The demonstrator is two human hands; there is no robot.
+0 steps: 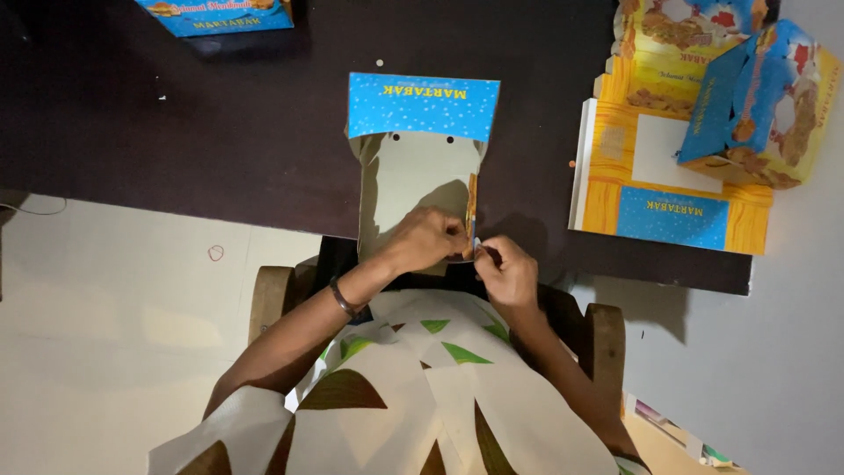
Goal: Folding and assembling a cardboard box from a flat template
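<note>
Both hands pinch box flap — left hand [428, 239], right hand [507, 268] fingers grasping cardboard box [413, 167] corner.

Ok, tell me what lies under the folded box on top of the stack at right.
The folded box rests tilted on a stack of flat printed cardboard sheets lying on the dark table. The sheets' covered parts stay hidden.

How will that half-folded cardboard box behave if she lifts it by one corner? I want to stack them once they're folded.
The half-folded box is probably light and rather floppy: it is thin printed card, open, with its flaps unlocked. It would likely sag or spring open unless both the left hand and right hand pinch the near corner. It is flat-sided, so unlikely to roll.
</note>
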